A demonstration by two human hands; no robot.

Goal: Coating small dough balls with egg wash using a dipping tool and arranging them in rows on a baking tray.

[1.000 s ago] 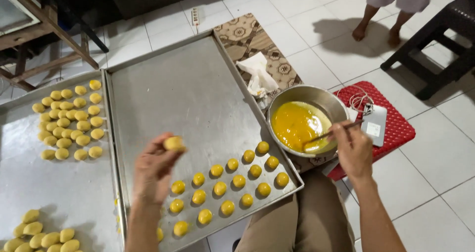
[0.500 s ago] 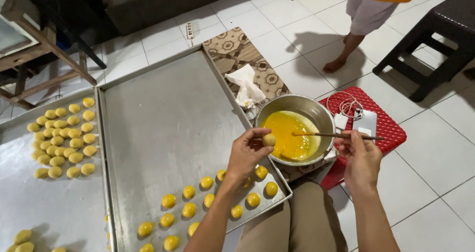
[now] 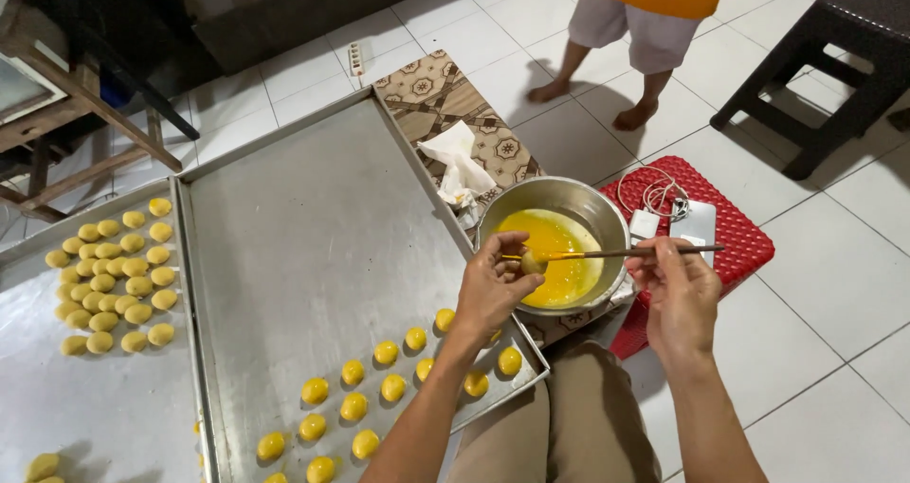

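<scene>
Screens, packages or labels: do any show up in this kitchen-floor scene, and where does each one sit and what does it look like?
Phone-like device: on the red plastic stool right of the metal bowl; flat pale rectangle, too indistinct to tell whether its screen faces up.
Small white block: beside it, squarish, with a coiled white cable.
Power strip: on the floor tiles, far side; long, white.
No packages, labels or signs in view.

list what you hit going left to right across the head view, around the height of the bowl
pale dough balls on the left tray → big tray → left hand holding a ball → bowl of yellow wash → right hand with the brush → red stool → white floor tiles
</scene>
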